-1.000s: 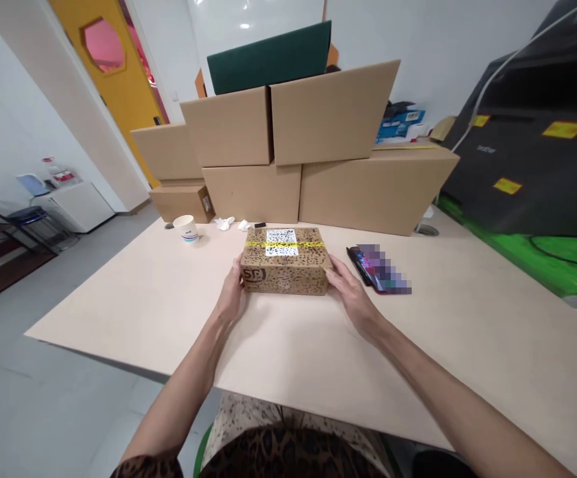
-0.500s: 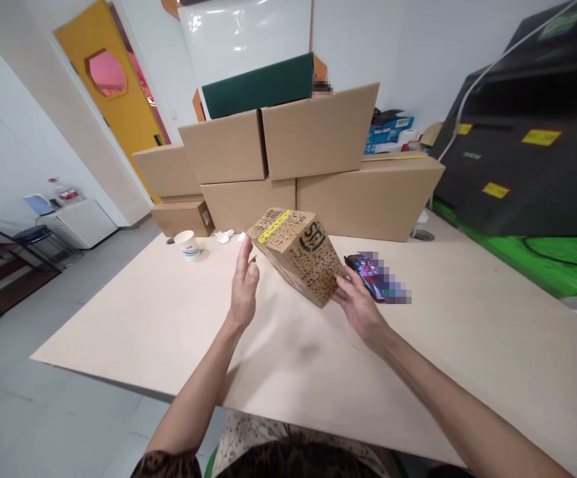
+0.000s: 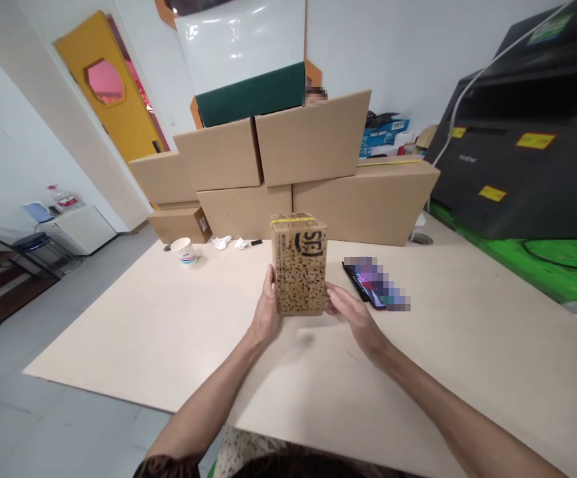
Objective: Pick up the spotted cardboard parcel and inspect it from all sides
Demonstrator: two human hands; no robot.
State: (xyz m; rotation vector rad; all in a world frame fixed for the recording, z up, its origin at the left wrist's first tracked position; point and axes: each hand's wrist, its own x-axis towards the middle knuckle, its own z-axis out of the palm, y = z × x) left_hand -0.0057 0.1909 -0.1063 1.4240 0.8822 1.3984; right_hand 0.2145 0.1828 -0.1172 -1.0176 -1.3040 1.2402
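The printed parcel (image 3: 300,264), flat a second ago, is now stood on end; it is clasped between left hand (image 3: 267,314) and right hand (image 3: 350,312).

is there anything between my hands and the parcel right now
Nothing visible. The left hand and right hand both touch the lower sides of the upright parcel. The phone lies to its right, apart.

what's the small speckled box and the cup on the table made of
The small box between the left hand and right hand looks like matte brown corrugated cardboard, printed with black speckles and a logo, with yellow tape at its top edge. The cup looks like white paper with a blue band; a thin rolled rim suggests paper, though plastic cannot be ruled out.
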